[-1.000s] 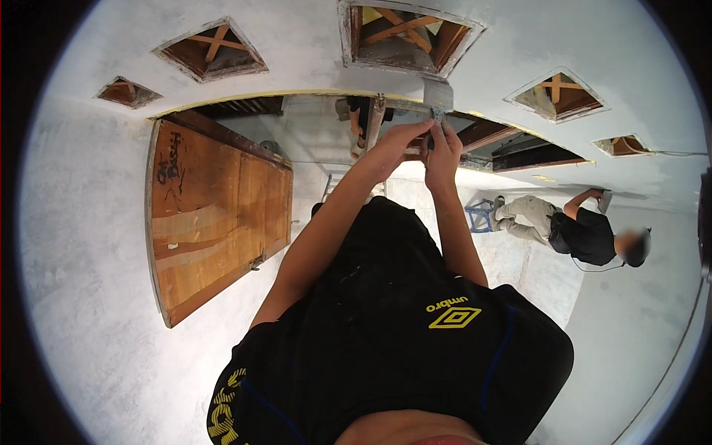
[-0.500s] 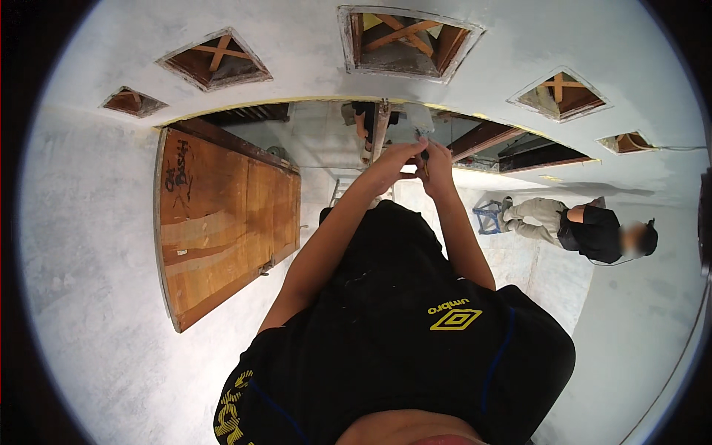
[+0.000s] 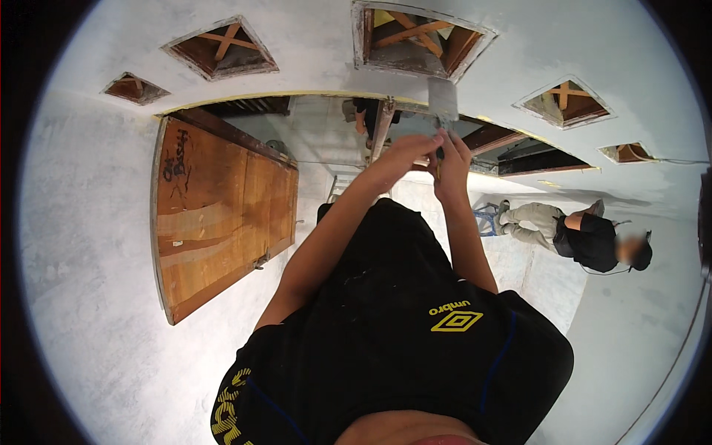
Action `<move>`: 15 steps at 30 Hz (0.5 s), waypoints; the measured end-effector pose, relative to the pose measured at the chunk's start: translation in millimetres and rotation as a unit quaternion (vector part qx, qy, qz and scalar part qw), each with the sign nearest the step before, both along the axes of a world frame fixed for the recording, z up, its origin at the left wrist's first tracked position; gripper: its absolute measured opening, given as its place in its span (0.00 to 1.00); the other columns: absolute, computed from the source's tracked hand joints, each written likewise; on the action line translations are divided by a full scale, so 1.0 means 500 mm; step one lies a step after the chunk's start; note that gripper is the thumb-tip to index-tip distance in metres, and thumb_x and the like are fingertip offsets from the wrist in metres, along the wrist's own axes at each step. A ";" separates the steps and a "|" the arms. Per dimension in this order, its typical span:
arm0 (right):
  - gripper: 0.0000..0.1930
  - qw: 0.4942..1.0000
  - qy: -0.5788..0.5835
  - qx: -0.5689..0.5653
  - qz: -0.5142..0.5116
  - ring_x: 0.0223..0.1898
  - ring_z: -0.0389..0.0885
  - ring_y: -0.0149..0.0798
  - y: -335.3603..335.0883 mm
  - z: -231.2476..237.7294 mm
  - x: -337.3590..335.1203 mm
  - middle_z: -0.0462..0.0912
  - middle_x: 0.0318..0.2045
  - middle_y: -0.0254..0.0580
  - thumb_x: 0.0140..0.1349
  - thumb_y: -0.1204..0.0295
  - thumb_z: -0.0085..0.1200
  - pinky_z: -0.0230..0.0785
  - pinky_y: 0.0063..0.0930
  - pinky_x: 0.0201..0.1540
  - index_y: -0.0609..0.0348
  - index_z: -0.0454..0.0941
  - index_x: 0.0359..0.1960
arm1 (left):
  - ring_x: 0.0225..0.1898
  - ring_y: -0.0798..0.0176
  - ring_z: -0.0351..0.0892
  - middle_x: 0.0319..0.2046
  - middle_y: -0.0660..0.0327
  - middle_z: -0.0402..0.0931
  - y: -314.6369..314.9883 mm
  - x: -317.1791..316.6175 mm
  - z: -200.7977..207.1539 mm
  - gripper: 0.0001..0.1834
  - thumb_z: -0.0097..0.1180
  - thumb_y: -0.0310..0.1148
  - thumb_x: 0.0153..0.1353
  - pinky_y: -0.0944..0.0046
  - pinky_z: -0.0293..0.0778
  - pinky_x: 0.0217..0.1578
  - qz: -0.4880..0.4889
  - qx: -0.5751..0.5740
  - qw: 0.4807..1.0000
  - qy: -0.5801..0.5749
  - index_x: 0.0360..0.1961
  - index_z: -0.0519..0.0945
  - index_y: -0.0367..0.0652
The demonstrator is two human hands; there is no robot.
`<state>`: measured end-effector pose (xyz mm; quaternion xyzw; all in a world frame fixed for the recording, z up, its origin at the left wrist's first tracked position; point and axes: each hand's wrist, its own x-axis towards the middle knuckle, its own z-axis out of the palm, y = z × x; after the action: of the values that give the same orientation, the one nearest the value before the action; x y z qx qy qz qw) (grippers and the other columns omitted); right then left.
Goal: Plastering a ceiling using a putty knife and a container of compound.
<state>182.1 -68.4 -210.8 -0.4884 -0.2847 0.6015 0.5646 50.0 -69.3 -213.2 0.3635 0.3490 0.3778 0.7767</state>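
Observation:
My right hand (image 3: 452, 165) is wrapped round the handle of what looks like a putty knife, held up in front of the wall. Its broad, pale grey blade (image 3: 443, 98) points upward, overlapping the wall strip below the middle square opening. From the left, my left hand (image 3: 406, 158) reaches in, its fingers closed at the same handle beside the right hand. Part of the dark handle (image 3: 439, 154) shows between the two hands. Whether the blade touches the wall, I cannot tell.
Square wall openings with crossed wooden slats, such as the middle one (image 3: 420, 41), run along the top. Below lies a wood-framed opening with an upright post (image 3: 383, 127). A wooden door (image 3: 226, 215) stands at left. A person (image 3: 567, 233) is at right near a blue stool (image 3: 486, 220).
Both my hands have shifted slightly right and the blade has risen toward the middle square opening. The grip looks the same. The person at right has shifted slightly.

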 end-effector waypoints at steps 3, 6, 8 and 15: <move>0.08 0.999 -0.004 0.001 0.051 0.15 0.66 0.20 -0.032 -0.017 0.029 0.71 0.19 0.27 0.71 0.67 0.52 0.53 0.16 0.13 0.57 0.77 0.36 | 0.42 0.65 0.77 0.36 0.62 0.76 -0.032 0.003 0.006 0.18 0.53 0.47 0.72 0.57 0.74 0.50 -0.007 0.000 1.000 0.022 0.38 0.80 0.41; 0.08 0.994 -0.017 -0.043 0.096 0.17 0.66 0.20 -0.041 -0.024 0.016 0.70 0.19 0.26 0.71 0.66 0.52 0.55 0.16 0.14 0.56 0.77 0.39 | 0.43 0.65 0.78 0.38 0.61 0.78 -0.044 -0.009 -0.022 0.19 0.53 0.48 0.71 0.58 0.74 0.49 -0.031 0.010 0.999 0.043 0.41 0.81 0.41; 0.09 0.987 -0.023 -0.080 0.134 0.17 0.65 0.20 -0.032 -0.044 -0.003 0.71 0.20 0.26 0.70 0.64 0.53 0.54 0.16 0.15 0.57 0.77 0.42 | 0.42 0.66 0.78 0.37 0.62 0.77 -0.057 -0.024 -0.023 0.20 0.52 0.48 0.71 0.59 0.74 0.49 0.029 0.001 0.997 0.073 0.42 0.81 0.40; 0.10 0.969 0.018 -0.095 0.229 0.17 0.66 0.23 0.032 -0.064 -0.128 0.72 0.21 0.30 0.69 0.62 0.53 0.53 0.19 0.15 0.54 0.76 0.38 | 0.41 0.66 0.77 0.33 0.64 0.76 -0.056 -0.123 -0.053 0.18 0.55 0.49 0.69 0.60 0.74 0.48 0.179 -0.030 0.982 0.050 0.38 0.80 0.42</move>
<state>118.0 -52.6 -243.0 -0.4504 -0.3201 0.7480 0.3677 -11.7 -97.1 -239.5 0.2905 0.4581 0.4816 0.6884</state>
